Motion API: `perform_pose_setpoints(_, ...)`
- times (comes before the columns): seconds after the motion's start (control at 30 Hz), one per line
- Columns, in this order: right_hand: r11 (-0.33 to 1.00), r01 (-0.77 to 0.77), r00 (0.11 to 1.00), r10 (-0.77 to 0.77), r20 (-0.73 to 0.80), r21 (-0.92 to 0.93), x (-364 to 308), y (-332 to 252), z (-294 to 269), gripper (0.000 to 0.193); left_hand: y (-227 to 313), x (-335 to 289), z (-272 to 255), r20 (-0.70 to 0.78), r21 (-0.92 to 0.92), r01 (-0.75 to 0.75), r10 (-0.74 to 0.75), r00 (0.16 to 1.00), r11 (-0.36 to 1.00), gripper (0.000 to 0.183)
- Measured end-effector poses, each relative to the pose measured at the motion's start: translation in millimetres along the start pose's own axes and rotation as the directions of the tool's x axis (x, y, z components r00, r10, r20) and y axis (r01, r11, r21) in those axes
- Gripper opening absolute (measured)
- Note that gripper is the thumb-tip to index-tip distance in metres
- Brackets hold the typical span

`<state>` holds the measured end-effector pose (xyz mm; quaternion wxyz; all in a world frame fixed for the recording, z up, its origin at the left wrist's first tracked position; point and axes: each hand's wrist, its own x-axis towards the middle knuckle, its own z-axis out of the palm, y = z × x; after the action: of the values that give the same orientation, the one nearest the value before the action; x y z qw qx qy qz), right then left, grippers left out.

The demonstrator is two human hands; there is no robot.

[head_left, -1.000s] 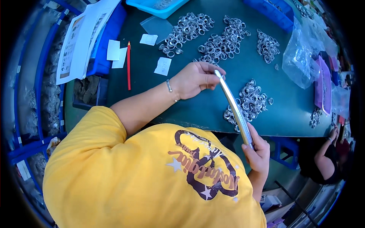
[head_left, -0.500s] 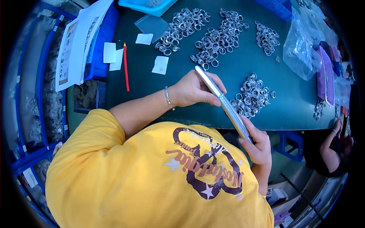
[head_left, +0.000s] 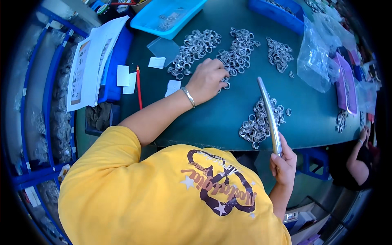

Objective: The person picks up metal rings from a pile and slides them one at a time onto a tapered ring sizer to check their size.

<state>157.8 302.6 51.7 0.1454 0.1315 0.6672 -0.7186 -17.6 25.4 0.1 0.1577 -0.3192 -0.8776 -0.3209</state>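
Observation:
My right hand (head_left: 283,164) is closed round the thick end of a ring mandrel (head_left: 270,116), a tapered silvery rod. Its thin end points up and away, and it crosses above the near pile of silver rings (head_left: 252,125). Over at the near edge of the middle ring pile (head_left: 240,51), my left hand (head_left: 208,79) has its fingers bent down. A ring (head_left: 226,85) shows at its fingertips, partly covered by them. To the left lies another ring pile (head_left: 196,48), and a smaller ring pile (head_left: 279,55) sits farther right.
A light-blue tray (head_left: 141,22) and a blue bin (head_left: 300,24) stand at the back. At left are a red pencil (head_left: 139,87), paper slips (head_left: 156,62) and papers on a blue box (head_left: 112,87). Plastic bags (head_left: 312,61) and a purple tray (head_left: 343,81) lie right, near another person's arm (head_left: 356,153).
My left hand has left the mandrel and moved to the middle ring pile. My right hand keeps the mandrel, now tilted more upright. The view has shifted slightly.

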Motion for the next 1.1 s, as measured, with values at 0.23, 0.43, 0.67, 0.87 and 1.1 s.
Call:
perform_pose_setpoints(0.23,1.000,0.029,0.993,-0.028,-0.117,0.010,-9,8,-8,0.058,29,5,11,-0.051,-0.065,-0.177,0.174,0.983,0.982,0.014)
perform_pose_setpoints(0.43,0.998,0.058,0.991,-0.057,-0.119,0.005,-10,7,-7,0.057,56,-8,59,0.278,-0.265,-0.206,0.279,0.919,0.942,0.010)
perform_pose_setpoints(0.67,0.998,0.062,0.994,-0.065,-0.092,-0.031,-10,12,-2,0.057,55,-12,35,0.312,-0.641,0.353,-0.189,0.931,0.681,0.004)
perform_pose_setpoints(0.87,0.978,0.144,0.990,-0.141,0.029,-0.150,-7,15,1,0.056,28,-19,7,0.578,-0.742,0.399,-0.213,0.788,-0.538,0.022)
perform_pose_setpoints(1.1,0.927,0.221,0.967,-0.167,0.194,-0.302,-3,8,8,0.054,25,-25,0,0.580,-0.789,0.398,-0.353,0.735,-0.468,0.024)
